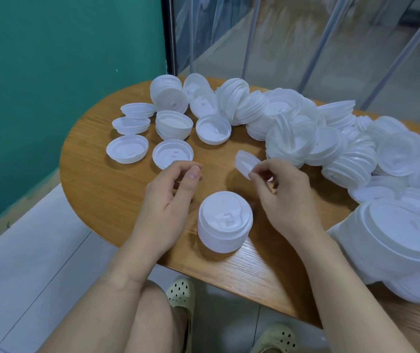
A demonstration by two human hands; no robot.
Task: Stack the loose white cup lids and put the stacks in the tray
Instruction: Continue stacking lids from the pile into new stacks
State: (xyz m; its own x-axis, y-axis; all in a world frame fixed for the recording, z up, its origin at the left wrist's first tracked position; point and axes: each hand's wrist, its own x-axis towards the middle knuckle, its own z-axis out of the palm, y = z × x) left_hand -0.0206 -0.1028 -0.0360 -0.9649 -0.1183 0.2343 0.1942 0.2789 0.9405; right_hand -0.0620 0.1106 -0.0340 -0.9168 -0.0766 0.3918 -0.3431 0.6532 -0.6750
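A neat stack of white lids (224, 222) stands top-up on the wooden table (96, 189), between my two hands. My right hand (283, 197) pinches one tilted white lid (245, 163) by its rim, above and just behind the stack. My left hand (170, 202) hovers to the left of the stack with its fingers loosely curled, holding nothing. Several single lids (127, 148) and short stacks (173, 124) lie upside down at the table's far left. No tray is in view.
A big heap of loose and nested lids (331, 138) covers the table's right half, with a tall stack (397, 240) near the right front edge. A green wall (51, 59) stands to the left, and a clear plastic curtain (305, 34) hangs behind.
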